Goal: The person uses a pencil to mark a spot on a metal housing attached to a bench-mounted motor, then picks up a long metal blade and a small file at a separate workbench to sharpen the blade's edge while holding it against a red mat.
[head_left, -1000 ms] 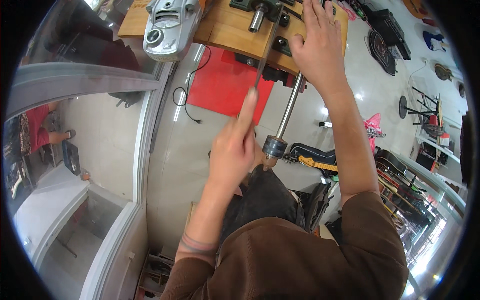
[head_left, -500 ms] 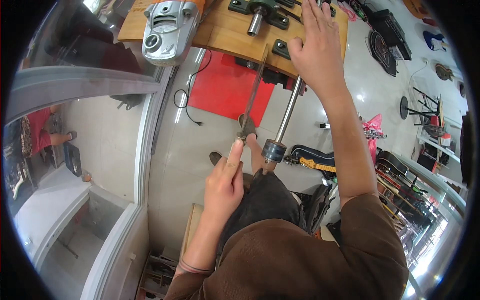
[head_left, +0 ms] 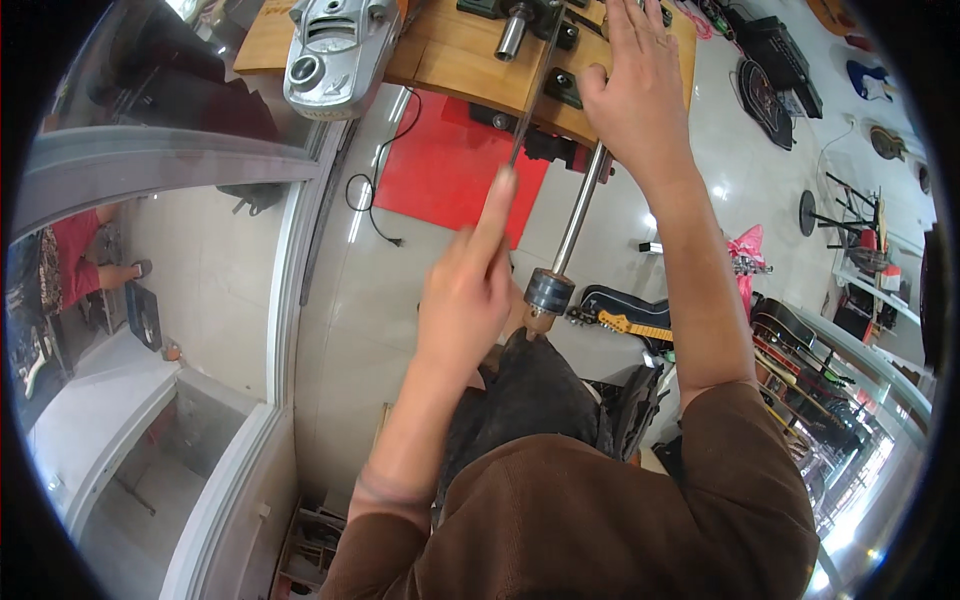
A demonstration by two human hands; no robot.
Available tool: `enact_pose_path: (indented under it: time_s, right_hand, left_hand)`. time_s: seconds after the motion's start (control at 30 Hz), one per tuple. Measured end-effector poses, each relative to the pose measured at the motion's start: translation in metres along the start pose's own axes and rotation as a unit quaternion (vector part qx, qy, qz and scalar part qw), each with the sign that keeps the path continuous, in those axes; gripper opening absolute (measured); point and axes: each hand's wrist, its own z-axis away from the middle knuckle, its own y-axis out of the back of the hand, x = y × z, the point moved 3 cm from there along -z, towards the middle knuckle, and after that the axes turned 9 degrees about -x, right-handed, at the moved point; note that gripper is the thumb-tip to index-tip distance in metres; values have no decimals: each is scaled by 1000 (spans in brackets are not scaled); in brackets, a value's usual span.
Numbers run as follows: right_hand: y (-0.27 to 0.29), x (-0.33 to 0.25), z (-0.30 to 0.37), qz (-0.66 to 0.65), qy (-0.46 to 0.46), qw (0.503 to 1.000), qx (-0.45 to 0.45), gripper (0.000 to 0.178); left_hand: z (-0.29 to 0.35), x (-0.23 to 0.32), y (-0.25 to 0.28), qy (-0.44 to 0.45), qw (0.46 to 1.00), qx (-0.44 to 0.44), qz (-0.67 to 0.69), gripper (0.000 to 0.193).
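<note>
At the far left a person in red (head_left: 75,262) sits behind glass, well apart from the work. On the left end of the wooden bench (head_left: 450,55) lies a silver power tool (head_left: 335,45). Below it a black cable (head_left: 375,195) runs over the floor beside a red mat (head_left: 450,175). The left hand (head_left: 465,300) is closed round the near end of a long thin file (head_left: 535,85), its forefinger stretched along the shaft; the file slopes up and away from that hand to the bench top, where it lies just left of the right hand. A steel rod (head_left: 575,225) with a dark knob hangs from the bench edge, between the two forearms. The right hand (head_left: 635,95) rests flat on the bench, fingers spread, palm down, holding nothing. Guitars (head_left: 640,325) lie on the floor at right.
</note>
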Motion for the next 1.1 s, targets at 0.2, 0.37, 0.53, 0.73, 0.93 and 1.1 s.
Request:
enact_pose_path:
  time_s: [0.2, 0.37, 0.53, 0.73, 0.93, 1.1]
  right_hand:
    - [0, 0, 2, 7, -3, 1000, -9, 73]
    - [0, -1, 1, 1, -9, 1000, -18, 73]
    - [2, 1, 2, -4, -20, 1000, -19, 74]
    - [0, -5, 3, 4, -12, 1000, -22, 74]
    - [-3, 2, 4, 7, -9, 1000, -11, 75]
    - [0, 0, 4, -9, -15, 1000, -6, 76]
  left_hand:
    - [47, -16, -8, -84, 994, 68, -21, 73]
    - [0, 4, 2, 15, 1000, -17, -9, 71]
    - [36, -15, -6, -17, 1000, 10, -17, 71]
    - [6, -4, 3, 10, 1000, -12, -20, 71]
    - [55, -30, -11, -5, 999, 4, -33, 71]
    - [10, -16, -3, -65, 996, 54, 3, 70]
